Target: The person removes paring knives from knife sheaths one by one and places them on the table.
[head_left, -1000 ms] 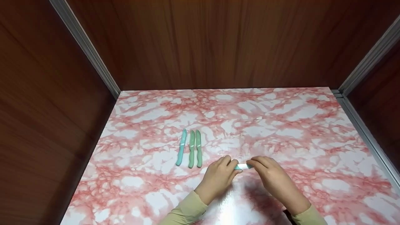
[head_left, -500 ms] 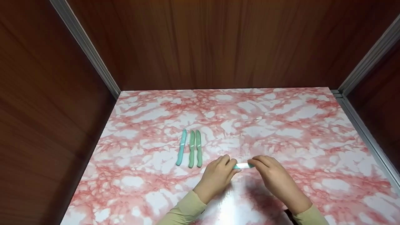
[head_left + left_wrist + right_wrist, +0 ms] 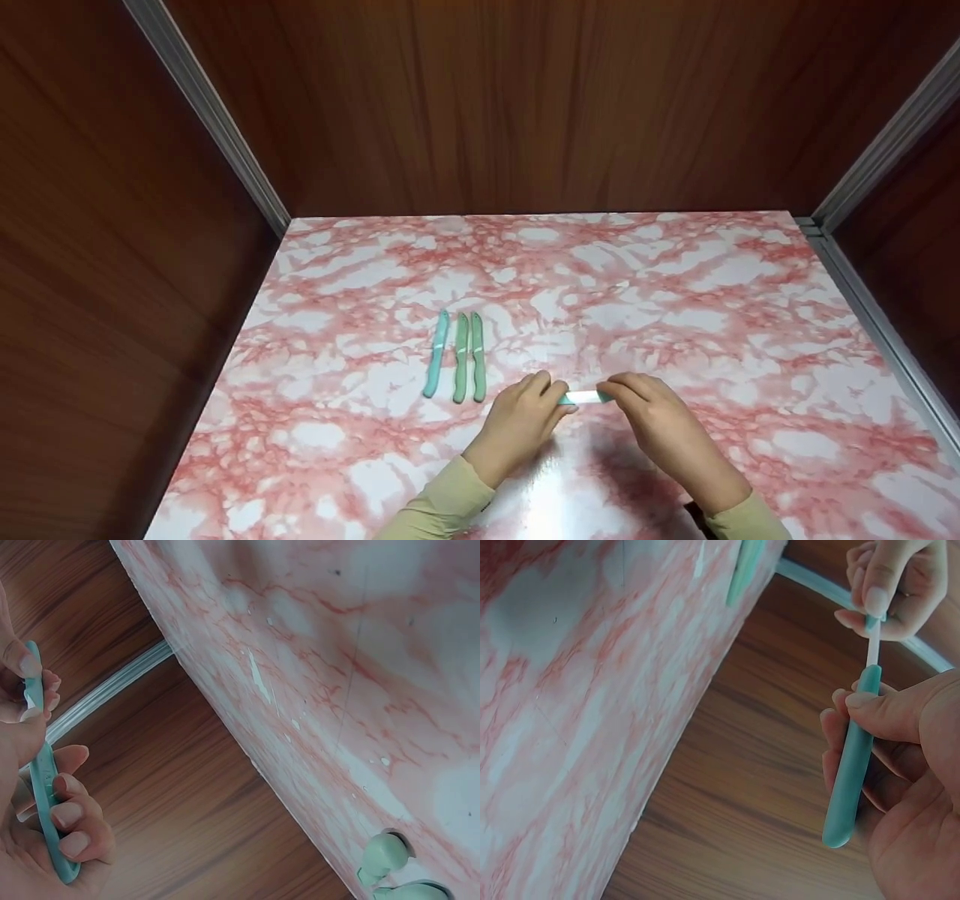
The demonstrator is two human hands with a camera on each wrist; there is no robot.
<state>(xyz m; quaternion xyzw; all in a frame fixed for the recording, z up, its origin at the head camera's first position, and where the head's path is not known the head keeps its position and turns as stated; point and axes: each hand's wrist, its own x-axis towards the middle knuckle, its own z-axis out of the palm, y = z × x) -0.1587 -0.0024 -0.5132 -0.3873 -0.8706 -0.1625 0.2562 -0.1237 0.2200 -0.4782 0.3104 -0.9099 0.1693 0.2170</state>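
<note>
- Slightly more of the pale blade (image 3: 585, 397) shows between the hands than one second ago, the right hand (image 3: 651, 412) having drifted a little away from the left hand (image 3: 521, 412).
- Stretched crosswise from hand to hand, the teal knife (image 3: 847, 765) is held up above the near part of the bench (image 3: 712, 300), touching neither the surface nor the other knives.
- Left hand: fingers curled round one teal end, with little gap in the grip.
- Right hand: thumb and fingers pinch the opposite teal end, its rounded tip sticking out past them in the right wrist view.
- Holding by the two coloured ends probably keeps fingers off the blade and lets each hand steady its own side; which end is handle and which is cover, I cannot tell.
- Left of the hands, three more knives lie flat: a blue knife (image 3: 434, 367), then one green knife (image 3: 460, 375) and a second green knife (image 3: 478, 375) just beside it.
- They lie side by side, the blue one tilted a bit, perhaps set so to stay tidy and away from the working hands.
- Past the bench's far edge stands a brown wood panel (image 3: 487, 105).
</note>
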